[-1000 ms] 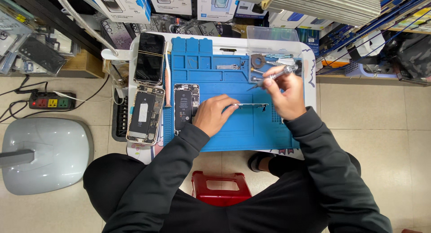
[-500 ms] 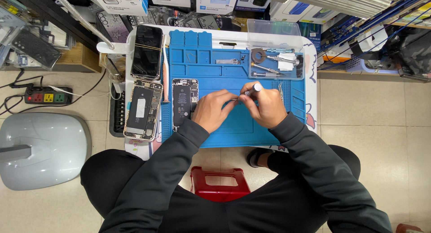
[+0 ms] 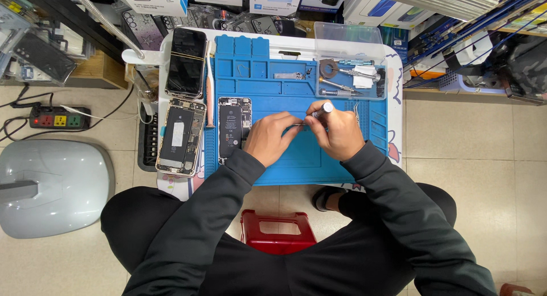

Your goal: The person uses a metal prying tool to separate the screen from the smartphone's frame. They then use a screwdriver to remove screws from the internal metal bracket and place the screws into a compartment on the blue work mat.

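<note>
Overhead, the blue silicone repair mat (image 3: 296, 159) covers most of the small white bench (image 3: 394, 74), and both hands meet near its middle. The right hand (image 3: 337, 132) is clenched around a slim silver screwdriver (image 3: 322, 109); its rounded cap sits up and to the right, and its long axis slants down to the left toward the fingers of the left hand (image 3: 270, 137). The tip is hidden between the two hands. The left hand lies curled on the mat, fingertips pressed to a small part that is too tiny to identify; whether it pinches that part or only steadies it cannot be told.

Just left of the left hand lies an opened dark phone body with its battery exposed (image 3: 233, 128), long axis running up and down the view. Farther left, off the mat, an opened gold-framed phone chassis (image 3: 181, 137) lies parallel to it, and above that a black phone with a dark screen (image 3: 186, 62). At the mat's upper right a clear plastic tray (image 3: 350, 33) holds metal tools and a white cloth, well apart from the hands. A pair of tweezers (image 3: 358, 111) lies just right of the right hand.

On the floor are a grey rounded lamp base (image 3: 54, 188) at left, a black power strip with coloured sockets (image 3: 60, 119) and a red plastic stool (image 3: 278, 230) under the person.
</note>
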